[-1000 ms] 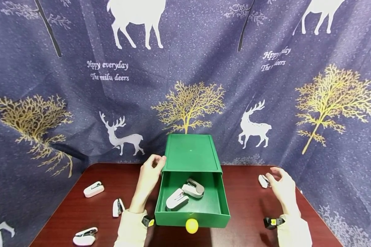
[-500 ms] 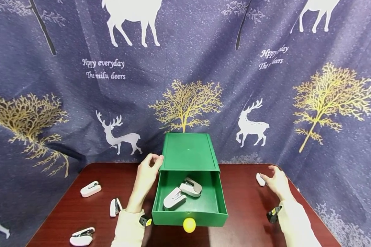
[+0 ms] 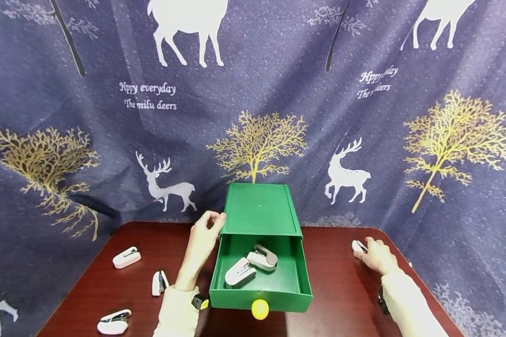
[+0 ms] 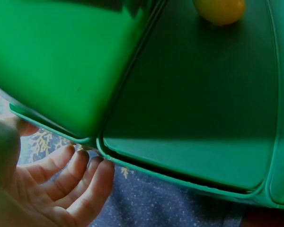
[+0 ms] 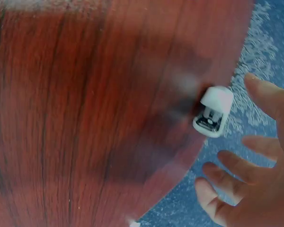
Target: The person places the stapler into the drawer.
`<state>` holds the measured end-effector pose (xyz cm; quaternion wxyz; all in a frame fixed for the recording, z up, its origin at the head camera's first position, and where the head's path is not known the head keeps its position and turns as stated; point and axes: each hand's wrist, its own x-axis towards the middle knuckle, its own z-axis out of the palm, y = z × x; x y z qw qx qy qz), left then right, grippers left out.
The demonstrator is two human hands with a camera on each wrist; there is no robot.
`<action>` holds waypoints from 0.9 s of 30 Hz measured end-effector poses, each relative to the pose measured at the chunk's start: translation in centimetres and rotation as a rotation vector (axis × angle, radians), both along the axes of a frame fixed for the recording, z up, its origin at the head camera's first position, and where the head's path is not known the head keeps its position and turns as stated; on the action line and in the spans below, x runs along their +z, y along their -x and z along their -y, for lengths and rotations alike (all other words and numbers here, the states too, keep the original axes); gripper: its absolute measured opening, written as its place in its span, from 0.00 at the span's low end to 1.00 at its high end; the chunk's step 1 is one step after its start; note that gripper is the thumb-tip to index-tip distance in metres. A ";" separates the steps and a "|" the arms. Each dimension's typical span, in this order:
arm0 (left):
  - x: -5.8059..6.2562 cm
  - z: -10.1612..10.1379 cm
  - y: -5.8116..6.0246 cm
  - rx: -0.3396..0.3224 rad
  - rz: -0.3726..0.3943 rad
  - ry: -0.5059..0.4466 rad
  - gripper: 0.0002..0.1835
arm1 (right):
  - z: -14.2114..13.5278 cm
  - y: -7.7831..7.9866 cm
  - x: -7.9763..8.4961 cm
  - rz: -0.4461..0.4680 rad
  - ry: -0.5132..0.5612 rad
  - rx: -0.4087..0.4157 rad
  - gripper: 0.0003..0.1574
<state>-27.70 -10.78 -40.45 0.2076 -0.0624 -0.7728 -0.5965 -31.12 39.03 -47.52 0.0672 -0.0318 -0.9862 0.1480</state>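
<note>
My left hand [image 3: 202,236] is at the left side of a green drawer box [image 3: 259,208]. In the left wrist view its fingertips [image 4: 102,171] rest loosely along the box's edge. The drawer [image 3: 286,276] is pulled out and carries a yellow ball knob [image 3: 260,309] in front. Inside it lie two white staplers, one at front left [image 3: 238,274] and one farther back [image 3: 263,257]. My right hand [image 3: 378,257] reaches over another white stapler [image 3: 358,246] at the far right of the table. In the right wrist view, fingers and thumb are spread beside that stapler [image 5: 214,111], apart from it.
On the table's left are three more white staplers: one farther back [image 3: 126,258], one near my left forearm [image 3: 159,283] and one in front [image 3: 114,322]. A dark red wooden table [image 3: 333,290] meets a patterned blue cloth [image 3: 270,70] behind.
My right hand has come down and its wrist has turned, so the fingers now cover part of the far-right stapler. My left hand stays at the box, and the drawer has not moved.
</note>
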 end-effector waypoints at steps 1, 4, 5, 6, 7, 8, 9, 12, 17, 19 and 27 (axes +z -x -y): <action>0.0 0.0 0.0 -0.001 0.003 0.000 0.16 | 0.1 0.1 -0.2 0.006 -0.012 -0.004 0.40; -0.2 -0.1 0.0 -0.004 0.007 -0.012 0.16 | 0.2 0.3 -0.8 0.032 -0.048 -0.015 0.35; -0.2 -0.1 0.0 -0.005 0.007 -0.016 0.16 | 0.2 0.4 -0.9 0.043 -0.056 -0.020 0.34; -0.2 -0.1 0.0 -0.005 0.007 -0.014 0.16 | 0.1 0.5 -1.0 0.052 -0.063 -0.024 0.32; -0.2 -0.1 0.0 -0.006 0.005 -0.014 0.16 | 0.1 0.5 -1.0 0.064 -0.066 -0.029 0.31; -0.2 -0.1 0.0 -0.006 0.003 -0.013 0.16 | 0.0 0.5 -1.0 0.075 -0.067 -0.034 0.30; -0.2 -0.1 0.0 -0.005 0.002 -0.011 0.16 | -0.1 0.6 -1.1 0.082 -0.070 -0.036 0.29; 0.0 -0.1 0.1 0.001 -0.002 -0.002 0.16 | -0.1 0.7 -0.9 0.099 -0.063 -0.041 0.27; 0.0 0.0 0.1 0.007 -0.003 0.006 0.17 | 0.0 1.2 -0.7 0.114 -0.032 -0.066 0.26; 0.0 0.0 0.1 0.008 -0.005 0.008 0.17 | 0.1 1.3 -0.6 0.113 -0.017 -0.077 0.25; 0.0 -0.2 0.1 0.003 -0.006 0.008 0.16 | -0.1 1.5 -0.3 0.134 0.006 -0.122 0.23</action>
